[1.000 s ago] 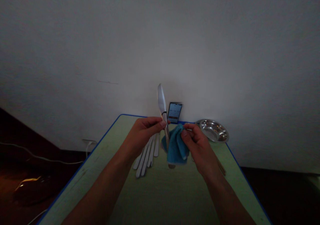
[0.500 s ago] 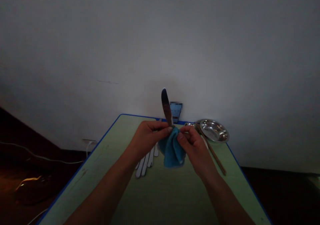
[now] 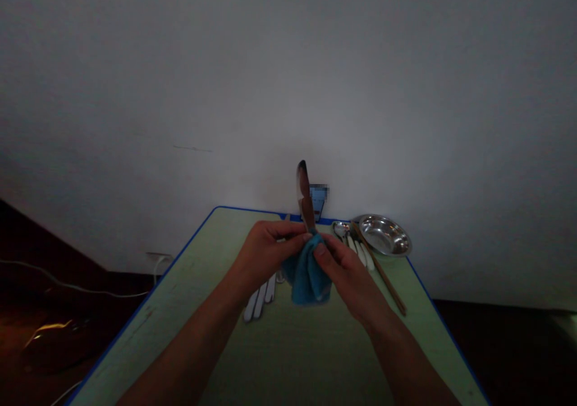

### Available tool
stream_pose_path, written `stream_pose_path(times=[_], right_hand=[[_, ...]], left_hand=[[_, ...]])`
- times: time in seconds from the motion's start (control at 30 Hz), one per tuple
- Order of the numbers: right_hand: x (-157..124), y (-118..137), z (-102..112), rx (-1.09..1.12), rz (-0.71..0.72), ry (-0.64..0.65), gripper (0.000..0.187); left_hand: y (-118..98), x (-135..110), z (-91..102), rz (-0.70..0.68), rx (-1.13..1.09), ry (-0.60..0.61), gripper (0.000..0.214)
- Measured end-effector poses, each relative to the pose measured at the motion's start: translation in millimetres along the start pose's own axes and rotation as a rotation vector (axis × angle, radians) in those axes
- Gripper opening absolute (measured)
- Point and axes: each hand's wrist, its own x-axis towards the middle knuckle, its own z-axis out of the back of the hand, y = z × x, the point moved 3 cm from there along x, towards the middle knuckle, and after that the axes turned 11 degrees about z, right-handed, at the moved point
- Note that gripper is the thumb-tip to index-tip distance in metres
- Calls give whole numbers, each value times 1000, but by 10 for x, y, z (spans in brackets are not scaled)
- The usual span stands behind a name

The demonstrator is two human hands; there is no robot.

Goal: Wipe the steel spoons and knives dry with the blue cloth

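Note:
A table knife point(image 3: 305, 196) stands upright in front of me, its shiny metal blade pointing up. My left hand point(image 3: 270, 246) pinches it near the base of the blade, with thumb and fingers closed. A blue cloth point(image 3: 311, 279) wraps the lower part of the knife, so the handle is hidden. On the cloth's right side, my right hand point(image 3: 345, 267) is closed, gripping the fabric around the handle between thumb and fingers.
Several white-handled utensils point(image 3: 258, 301) lie left of the cloth. At the right are white-handled spoons point(image 3: 360, 252), wooden chopsticks point(image 3: 383, 273) and a steel bowl point(image 3: 385, 236). A phone point(image 3: 318, 203) leans against the wall behind the blue-edged green table point(image 3: 288, 358).
The knife has turned and become more upright, its tip shifting slightly right. My right hand has moved a little left against the cloth, uncovering more of the white-handled spoons.

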Motion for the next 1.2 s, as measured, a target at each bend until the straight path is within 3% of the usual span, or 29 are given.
stream_pose_path(times=[0.13, 0.37, 1.2], right_hand=[[-3, 42, -3, -76, 13, 35, 31], [-52, 126, -30, -165, 4, 12, 30], [-69, 132, -74, -339, 40, 31, 34]], left_hand=[[-8, -6, -36, 25, -81, 23, 15], [-70, -20, -37, -79, -35, -41, 9], [-115, -56, 34, 22, -179, -113, 4]])
